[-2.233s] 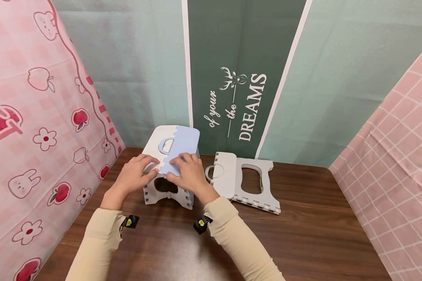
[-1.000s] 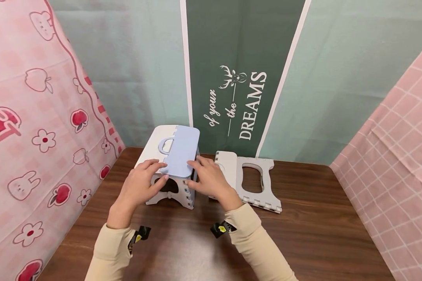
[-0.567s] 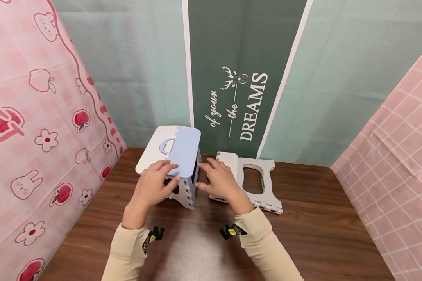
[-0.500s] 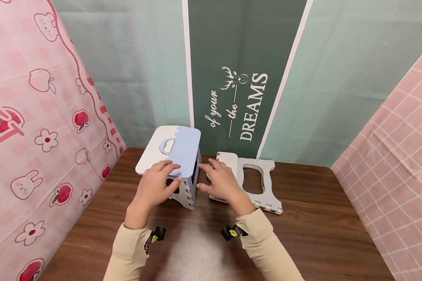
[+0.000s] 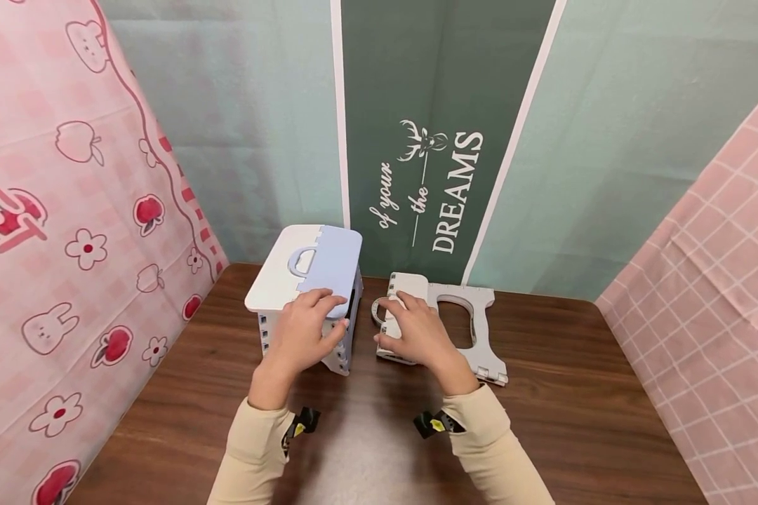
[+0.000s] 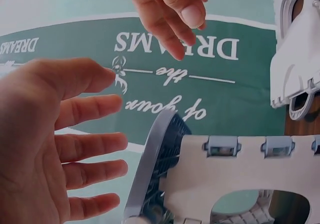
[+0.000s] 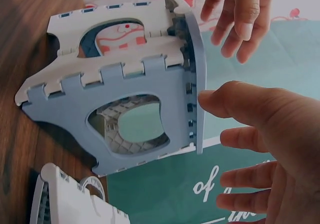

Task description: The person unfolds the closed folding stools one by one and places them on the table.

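Note:
In the head view, an unfolded step stool (image 5: 335, 259) with a half white, half light-blue seat stands upright at the back left of the table. My left hand (image 5: 300, 333) is over its near corner, fingers spread. The left wrist view shows that hand (image 6: 55, 144) holding nothing and apart from the stool (image 6: 190, 184). Right of it lies a second, white-grey folding stool (image 5: 410, 284), low and folded down. My right hand (image 5: 423, 340) hovers over its near part, hiding some of it. Its fingers are relaxed and grip nothing in the right wrist view.
Both stools rest on a dark wooden table (image 5: 575, 393). Behind hangs a green cloth (image 5: 448, 70) with white lettering. Pink printed cloths flank the table: an apple and rabbit one (image 5: 38, 266) at left, a checked one (image 5: 720, 245) at right.
Both hands have left the seat of the unfolded stool and moved right, the right one over to the folded stool. The stools stay in place.

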The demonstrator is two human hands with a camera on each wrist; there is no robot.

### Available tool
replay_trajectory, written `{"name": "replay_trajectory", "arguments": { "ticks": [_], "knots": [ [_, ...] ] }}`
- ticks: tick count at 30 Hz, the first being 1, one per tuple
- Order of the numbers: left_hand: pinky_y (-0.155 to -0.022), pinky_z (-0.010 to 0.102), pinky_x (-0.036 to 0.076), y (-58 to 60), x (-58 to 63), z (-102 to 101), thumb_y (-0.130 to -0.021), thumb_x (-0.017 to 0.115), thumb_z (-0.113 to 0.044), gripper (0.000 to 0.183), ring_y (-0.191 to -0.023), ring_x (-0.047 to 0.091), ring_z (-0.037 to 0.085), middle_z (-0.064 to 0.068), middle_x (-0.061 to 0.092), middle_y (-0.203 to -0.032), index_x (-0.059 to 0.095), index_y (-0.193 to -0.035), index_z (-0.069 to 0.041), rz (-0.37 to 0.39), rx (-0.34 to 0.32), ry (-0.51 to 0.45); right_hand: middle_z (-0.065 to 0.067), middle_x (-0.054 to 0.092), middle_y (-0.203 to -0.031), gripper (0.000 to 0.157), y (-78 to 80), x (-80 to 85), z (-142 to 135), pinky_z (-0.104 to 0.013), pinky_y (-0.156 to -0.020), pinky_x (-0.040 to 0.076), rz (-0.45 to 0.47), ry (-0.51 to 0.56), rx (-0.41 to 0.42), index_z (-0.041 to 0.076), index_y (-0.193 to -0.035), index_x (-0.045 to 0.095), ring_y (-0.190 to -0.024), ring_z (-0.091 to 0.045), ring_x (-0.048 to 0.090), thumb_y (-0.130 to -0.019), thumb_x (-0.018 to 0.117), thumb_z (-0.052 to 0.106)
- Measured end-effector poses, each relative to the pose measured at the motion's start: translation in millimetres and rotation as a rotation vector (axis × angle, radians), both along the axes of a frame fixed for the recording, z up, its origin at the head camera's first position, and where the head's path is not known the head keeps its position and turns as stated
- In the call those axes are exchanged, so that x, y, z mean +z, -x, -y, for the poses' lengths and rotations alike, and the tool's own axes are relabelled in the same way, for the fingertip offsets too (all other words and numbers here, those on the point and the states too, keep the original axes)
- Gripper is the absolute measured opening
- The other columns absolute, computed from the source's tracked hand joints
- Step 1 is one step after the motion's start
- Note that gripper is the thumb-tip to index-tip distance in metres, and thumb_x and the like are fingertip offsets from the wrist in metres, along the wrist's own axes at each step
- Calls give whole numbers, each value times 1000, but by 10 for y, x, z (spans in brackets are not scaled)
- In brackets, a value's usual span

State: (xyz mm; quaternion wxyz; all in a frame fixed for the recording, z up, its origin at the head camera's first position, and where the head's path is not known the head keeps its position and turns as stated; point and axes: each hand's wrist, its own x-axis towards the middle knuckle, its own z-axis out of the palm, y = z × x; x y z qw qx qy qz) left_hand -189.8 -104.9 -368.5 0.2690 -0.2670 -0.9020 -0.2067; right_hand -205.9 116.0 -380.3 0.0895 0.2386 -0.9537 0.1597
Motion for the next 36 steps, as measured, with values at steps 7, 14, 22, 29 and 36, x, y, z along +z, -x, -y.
{"name": "replay_trajectory", "arguments": {
  "ticks": [7, 14, 22, 29, 36],
  "knots": [
    [-80, 51, 43, -8, -14, -115, -81, 67, -23, 27, -103, 55, 33, 15, 60, -112, 68, -104, -9, 32, 15, 24, -22, 46, -131, 58, -17, -49, -121, -59, -82, 39, 2, -7, -28, 12, -128, 56, -114, -41, 46, -77, 71, 36],
    [-79, 49, 43, 11, -91, -273, -81, 65, -25, 28, -104, 54, 32, 13, 59, -112, 68, -106, -12, 28, 9, 72, -24, 44, -132, 59, -45, -60, -254, -62, -85, 36, 30, -12, -66, 11, -129, 55, -114, -46, 44, -79, 70, 38],
    [-80, 47, 42, 65, -222, -415, -78, 67, -28, 33, -105, 53, 32, 13, 58, -111, 67, -107, -11, -41, -9, 82, -25, 46, -129, 59, -52, -64, -405, -61, -85, 37, 45, -46, -78, 9, -127, 56, -115, -44, 44, -78, 71, 37],
    [-84, 48, 42, 82, -292, -534, -77, 69, -25, 35, -107, 52, 33, 15, 55, -118, 65, -108, -11, -61, -54, 109, -25, 48, -126, 59, -71, -100, -532, -59, -83, 39, 21, -65, -103, 7, -125, 58, -110, -45, 47, -76, 72, 36],
    [-83, 47, 44, 81, -341, -643, -78, 69, -29, 37, -106, 53, 33, 14, 55, -120, 65, -111, -13, -48, -87, 151, -23, 48, -127, 57, -98, -155, -618, -60, -81, 40, 28, -54, -119, 6, -123, 59, -110, -44, 48, -75, 74, 35]
  ]
}}
